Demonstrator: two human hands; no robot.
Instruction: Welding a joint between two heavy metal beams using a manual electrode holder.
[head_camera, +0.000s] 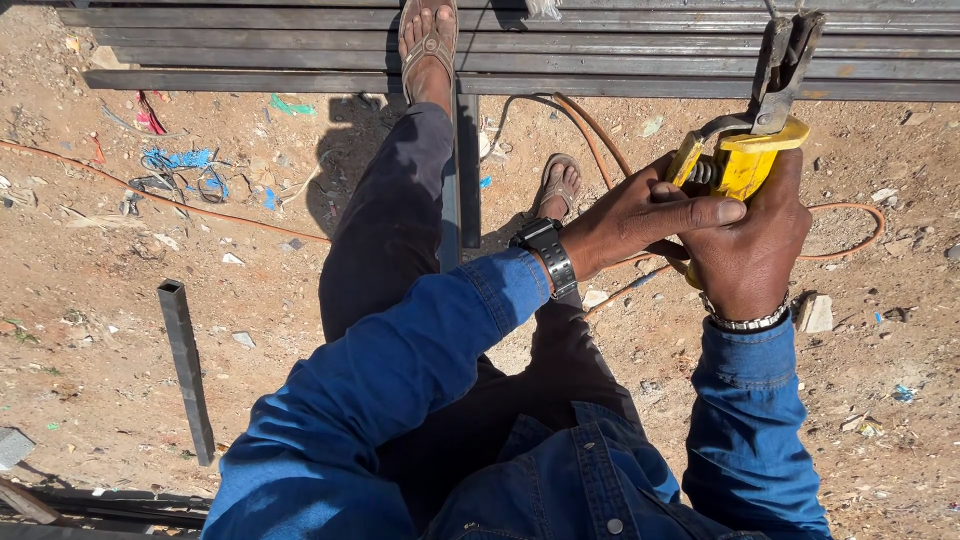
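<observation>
The person sits above dusty brown ground and holds a yellow clamp tool (740, 165) with both hands. The tool has a fat yellow handle with a metal spring showing at its side. Grey metal jaws stick up from the top of it, dark and a bit rusty. It is up in the air at the right side of the view, just in front of the long steel bars (600, 50) that lie across the top.

The right hand (748, 245) grips the yellow handle from below, with its fingers closed tight around it. A silver bracelet sits on that wrist. The left hand (640, 215) reaches across and rests on the handle too. Its fingers are bent around the near side, and one long finger lies flat across the top of the right hand. A black watch (547, 252) is on the left wrist.

Both arms wear blue denim sleeves. An orange cable (200, 212) runs over the dirt and loops behind the tool. One sandalled foot (428, 45) rests on the steel bars. A short dark square tube (187, 365) lies on the ground to the left.
</observation>
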